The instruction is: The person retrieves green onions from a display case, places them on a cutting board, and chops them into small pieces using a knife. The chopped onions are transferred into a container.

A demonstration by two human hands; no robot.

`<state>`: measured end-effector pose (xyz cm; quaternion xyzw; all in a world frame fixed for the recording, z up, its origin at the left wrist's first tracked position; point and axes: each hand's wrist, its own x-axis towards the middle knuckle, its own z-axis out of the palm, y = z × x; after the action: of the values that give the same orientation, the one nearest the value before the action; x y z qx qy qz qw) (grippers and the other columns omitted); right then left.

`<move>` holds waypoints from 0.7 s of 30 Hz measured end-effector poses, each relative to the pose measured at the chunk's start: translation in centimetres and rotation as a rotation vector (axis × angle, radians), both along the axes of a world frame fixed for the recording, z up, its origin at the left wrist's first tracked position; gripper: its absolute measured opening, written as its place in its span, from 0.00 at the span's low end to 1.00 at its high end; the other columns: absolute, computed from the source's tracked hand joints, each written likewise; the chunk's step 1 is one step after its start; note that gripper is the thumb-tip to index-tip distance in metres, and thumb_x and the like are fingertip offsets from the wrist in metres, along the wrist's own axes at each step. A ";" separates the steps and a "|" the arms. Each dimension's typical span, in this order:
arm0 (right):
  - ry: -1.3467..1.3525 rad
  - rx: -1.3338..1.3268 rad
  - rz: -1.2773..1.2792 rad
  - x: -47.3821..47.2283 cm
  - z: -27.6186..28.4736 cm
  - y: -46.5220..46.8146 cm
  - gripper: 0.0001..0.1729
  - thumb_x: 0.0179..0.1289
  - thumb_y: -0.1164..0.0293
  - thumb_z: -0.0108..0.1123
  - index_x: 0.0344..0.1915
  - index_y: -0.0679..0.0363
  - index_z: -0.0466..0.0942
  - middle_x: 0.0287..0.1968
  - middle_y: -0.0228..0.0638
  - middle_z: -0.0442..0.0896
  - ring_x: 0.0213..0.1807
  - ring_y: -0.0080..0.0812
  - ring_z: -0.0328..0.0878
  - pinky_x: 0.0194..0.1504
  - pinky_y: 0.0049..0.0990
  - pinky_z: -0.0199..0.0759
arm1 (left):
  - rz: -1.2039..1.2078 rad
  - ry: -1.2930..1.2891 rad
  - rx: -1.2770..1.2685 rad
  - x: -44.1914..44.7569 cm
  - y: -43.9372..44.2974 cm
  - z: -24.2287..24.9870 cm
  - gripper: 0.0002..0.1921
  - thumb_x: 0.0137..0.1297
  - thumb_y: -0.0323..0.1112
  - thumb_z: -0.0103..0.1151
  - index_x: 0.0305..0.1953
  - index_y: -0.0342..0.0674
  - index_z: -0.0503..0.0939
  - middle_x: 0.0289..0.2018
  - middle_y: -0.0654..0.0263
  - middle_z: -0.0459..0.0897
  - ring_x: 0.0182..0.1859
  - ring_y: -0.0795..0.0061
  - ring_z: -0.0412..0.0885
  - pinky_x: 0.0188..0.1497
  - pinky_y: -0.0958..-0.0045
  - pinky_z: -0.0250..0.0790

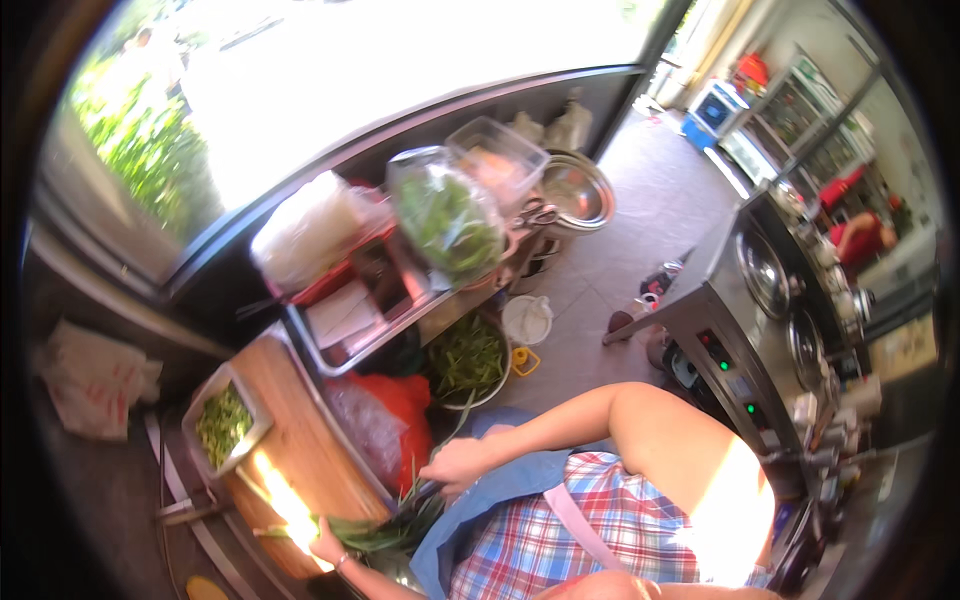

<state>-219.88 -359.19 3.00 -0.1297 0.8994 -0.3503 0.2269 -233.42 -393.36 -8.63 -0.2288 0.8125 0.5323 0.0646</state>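
My left hand (327,546) grips a bunch of long green stalks (375,531), probably scallions or chives, at the near end of a wooden cutting board (304,435). The pale ends lie over the board and the darker leaves hang off its edge towards my lap. My right hand (459,463), fingers closed, holds thin green leaves beside the blue apron (491,491). One long strand rises past that hand. A white square container (262,420) of chopped greens (223,426) sits on the board's far left corner. Strong sunlight washes out part of the board.
A red plastic bag (412,409) and a metal bowl of leafy greens (466,358) are beyond the board. A rack (330,367) carries bagged vegetables (446,217), a clear tub (499,161) and scissors (536,212). On the right is a cooker counter (697,304) with lidded pots.
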 end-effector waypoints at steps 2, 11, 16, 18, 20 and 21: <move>0.039 -0.068 -0.016 -0.1 -0.2 0.1 0.17 0.52 0.60 0.61 0.38 0.58 0.71 0.28 0.47 0.81 0.33 0.53 0.79 0.32 0.49 0.72 | -0.111 0.035 -0.241 -0.5 0.5 0.5 0.18 0.58 0.36 0.64 0.30 0.20 0.80 0.25 0.55 0.82 0.25 0.70 0.79 0.29 0.66 0.75; 0.172 -0.084 -0.157 -1.7 -1.7 1.3 0.15 0.51 0.64 0.60 0.38 0.59 0.74 0.29 0.47 0.81 0.34 0.52 0.79 0.36 0.48 0.72 | -0.326 0.048 -0.208 -3.2 7.2 0.7 0.17 0.58 0.38 0.63 0.37 0.25 0.78 0.30 0.56 0.82 0.30 0.69 0.79 0.32 0.64 0.75; 0.173 -0.113 -0.248 -1.9 -1.9 0.9 0.17 0.51 0.63 0.60 0.40 0.58 0.75 0.30 0.47 0.81 0.35 0.52 0.79 0.36 0.47 0.72 | -0.400 0.027 -0.186 -4.2 8.3 -0.2 0.18 0.59 0.38 0.62 0.41 0.28 0.77 0.33 0.56 0.81 0.33 0.68 0.79 0.34 0.62 0.76; 0.177 -0.123 -0.277 -1.9 -1.9 0.7 0.17 0.51 0.63 0.60 0.40 0.58 0.75 0.29 0.47 0.81 0.35 0.52 0.79 0.36 0.47 0.72 | -0.414 0.015 -0.176 -4.8 8.2 -0.6 0.18 0.59 0.39 0.62 0.42 0.29 0.77 0.34 0.57 0.81 0.35 0.68 0.79 0.34 0.62 0.76; 0.164 -0.119 -0.301 -1.9 -1.8 0.3 0.16 0.51 0.62 0.61 0.39 0.58 0.75 0.29 0.47 0.81 0.35 0.51 0.79 0.36 0.47 0.72 | -0.415 0.014 -0.158 -5.4 7.6 -0.1 0.18 0.59 0.39 0.61 0.44 0.30 0.76 0.35 0.57 0.81 0.36 0.67 0.79 0.35 0.62 0.76; 0.168 -0.121 -0.321 -1.8 -1.7 0.1 0.16 0.51 0.62 0.61 0.38 0.58 0.75 0.29 0.47 0.81 0.35 0.51 0.79 0.36 0.47 0.72 | -0.419 0.015 -0.148 -5.4 7.1 0.4 0.19 0.59 0.39 0.61 0.45 0.30 0.76 0.35 0.57 0.81 0.36 0.67 0.79 0.35 0.61 0.76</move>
<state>-221.68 -359.04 1.32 -0.0269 0.9016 -0.4236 0.0840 -238.77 -386.24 -8.23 -0.0552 0.8796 0.4478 0.1507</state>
